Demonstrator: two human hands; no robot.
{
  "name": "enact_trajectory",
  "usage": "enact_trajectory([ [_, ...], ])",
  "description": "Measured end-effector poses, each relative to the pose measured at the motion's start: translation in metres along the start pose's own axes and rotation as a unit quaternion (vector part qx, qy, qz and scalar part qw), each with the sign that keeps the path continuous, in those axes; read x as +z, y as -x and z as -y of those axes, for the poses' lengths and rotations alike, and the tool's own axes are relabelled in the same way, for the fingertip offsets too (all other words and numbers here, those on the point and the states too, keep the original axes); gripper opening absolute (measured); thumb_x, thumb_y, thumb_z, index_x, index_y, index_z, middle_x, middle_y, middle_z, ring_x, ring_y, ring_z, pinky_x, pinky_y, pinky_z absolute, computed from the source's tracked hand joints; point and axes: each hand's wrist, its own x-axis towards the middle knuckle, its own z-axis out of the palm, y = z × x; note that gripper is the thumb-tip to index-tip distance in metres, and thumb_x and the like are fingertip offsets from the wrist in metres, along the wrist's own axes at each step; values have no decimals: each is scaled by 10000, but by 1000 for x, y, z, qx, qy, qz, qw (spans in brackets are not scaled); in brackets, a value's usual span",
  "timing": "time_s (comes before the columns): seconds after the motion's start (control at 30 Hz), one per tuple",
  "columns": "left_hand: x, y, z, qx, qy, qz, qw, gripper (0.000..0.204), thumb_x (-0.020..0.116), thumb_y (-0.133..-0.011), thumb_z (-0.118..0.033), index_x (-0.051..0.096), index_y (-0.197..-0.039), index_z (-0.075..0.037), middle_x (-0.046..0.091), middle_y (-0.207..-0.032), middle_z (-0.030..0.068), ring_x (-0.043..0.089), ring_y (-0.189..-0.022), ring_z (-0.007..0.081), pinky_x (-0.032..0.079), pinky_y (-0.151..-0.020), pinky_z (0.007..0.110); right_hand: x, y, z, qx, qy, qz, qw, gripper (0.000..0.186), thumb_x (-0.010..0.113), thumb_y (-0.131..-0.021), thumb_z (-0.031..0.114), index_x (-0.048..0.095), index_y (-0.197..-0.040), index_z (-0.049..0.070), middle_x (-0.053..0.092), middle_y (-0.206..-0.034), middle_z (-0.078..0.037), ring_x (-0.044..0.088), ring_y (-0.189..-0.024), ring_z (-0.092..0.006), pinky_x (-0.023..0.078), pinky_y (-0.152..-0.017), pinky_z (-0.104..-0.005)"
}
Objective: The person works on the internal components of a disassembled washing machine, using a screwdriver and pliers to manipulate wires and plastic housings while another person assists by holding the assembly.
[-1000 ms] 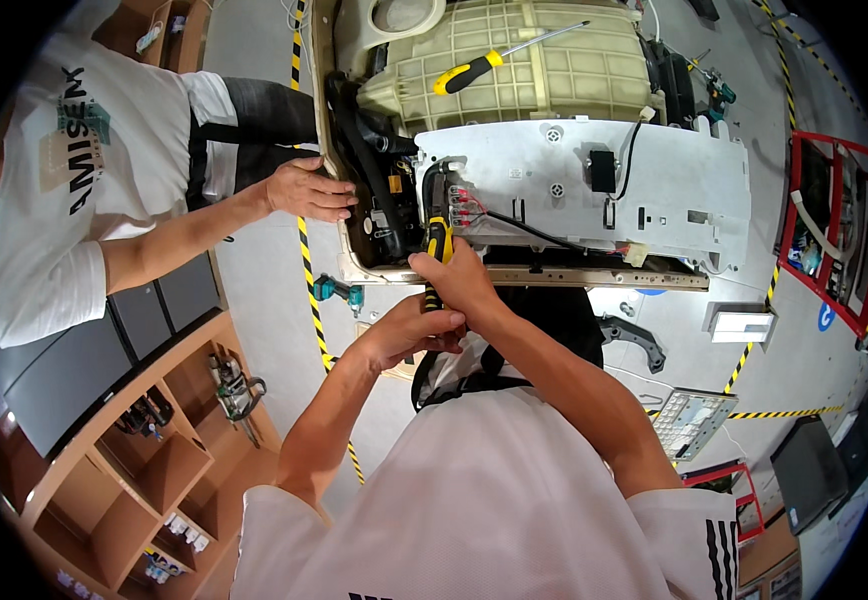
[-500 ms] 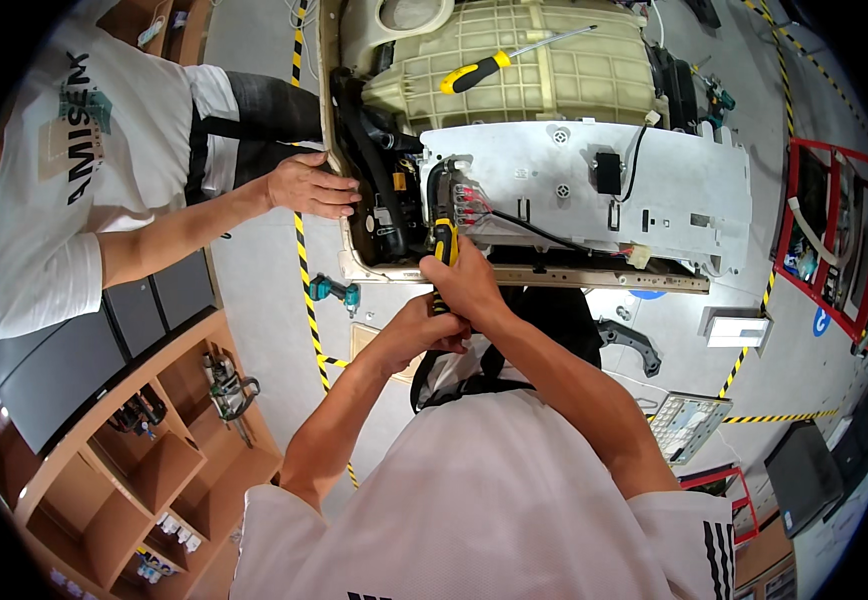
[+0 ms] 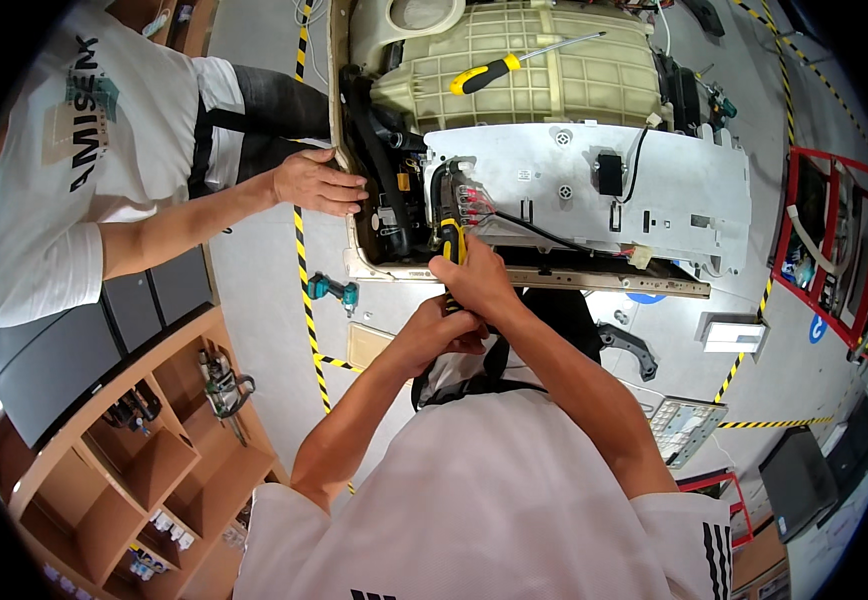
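A pair of pliers with yellow-and-black handles [image 3: 452, 236] reaches into the open appliance, its dark jaws beside the red-sleeved wire terminals [image 3: 470, 204] at the left end of a metal panel [image 3: 544, 170]. Around the upper handles my right hand [image 3: 476, 280] is closed. Just below it, my left hand [image 3: 439, 335] is closed on the lower handle ends, partly hidden by the right. What exactly the jaws grip cannot be made out. A black cable [image 3: 539, 232] runs from the terminals to a pale connector.
A screwdriver [image 3: 486, 75] lies on the cream ribbed tub [image 3: 574, 65]. At the left, a co-worker's hand [image 3: 322, 182] rests at the appliance frame [image 3: 404, 271]. A teal cordless driver [image 3: 334, 290] is on the floor; wooden shelving [image 3: 169, 465] stands lower left.
The view has shifted slightly. Both my hands keep their hold on the pliers, and the co-worker's hand stays at the frame.
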Motion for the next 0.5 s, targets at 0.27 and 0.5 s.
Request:
enact_trajectory([
  [0.27, -44, 22, -94, 207, -293, -132, 924, 303, 691, -929, -271, 710, -929, 32, 708, -783, 55, 640, -690, 88, 507, -648, 246, 2, -7, -10, 16, -80, 35, 996, 404, 643, -783, 274, 583, -1052, -22, 635, -889, -127, 632, -704, -184, 560, -618, -342],
  [0.5, -71, -76, -157, 381, -627, -158, 660, 309, 712, -853, -181, 674, -1128, -46, 663, -1056, 173, 658, -952, 321, 521, -824, 404, 4, -8, -13, 24, -91, 34, 995, 372, 634, -784, 243, 565, -1031, -27, 601, -838, -98, 618, -663, -163, 581, -576, -327],
])
